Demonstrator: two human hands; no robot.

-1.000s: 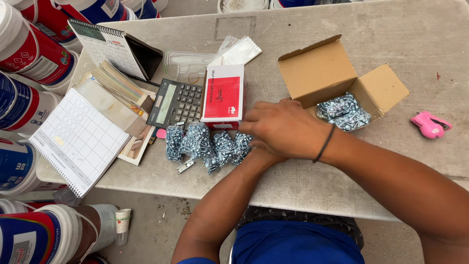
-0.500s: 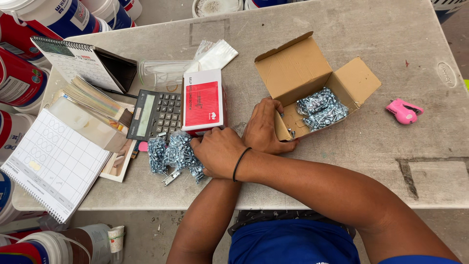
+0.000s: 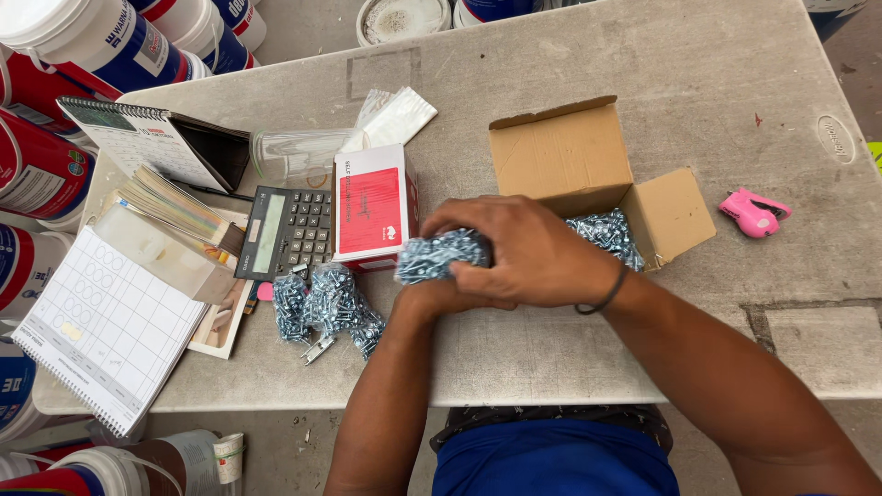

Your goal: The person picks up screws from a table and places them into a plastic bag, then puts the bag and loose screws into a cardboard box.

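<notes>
**Bag of screws held in both hands, near the front edge**

Your right hand (image 3: 533,253) lies on top, fingers curled down over a small clear bag of screws (image 3: 439,255). Your left hand (image 3: 441,296) is under it and mostly hidden, so I cannot tell surely if it is clenched on the bag or only supports it. The bag is lifted a little above the worktop (image 3: 698,83), about the middle of the front edge, and only its left end shows. Its long axis seems to run left to right, along the front edge, with the free end pointing to the left side.

To my judgement, you are in the step of moving one bag out of the cardboard box (image 3: 588,161) toward the pile of bags (image 3: 326,303). The next move calls for carrying it left and putting it down beside the pile, without tearing the thin plastic on the sharp screw points.

The open box stands just behind your right hand, with more bags inside. The pile lies left of your hands, near the front edge. Behind it are a red and white box (image 3: 372,204) and a calculator (image 3: 285,230). A pink tool (image 3: 753,213) rests toward the right edge, well apart.
</notes>
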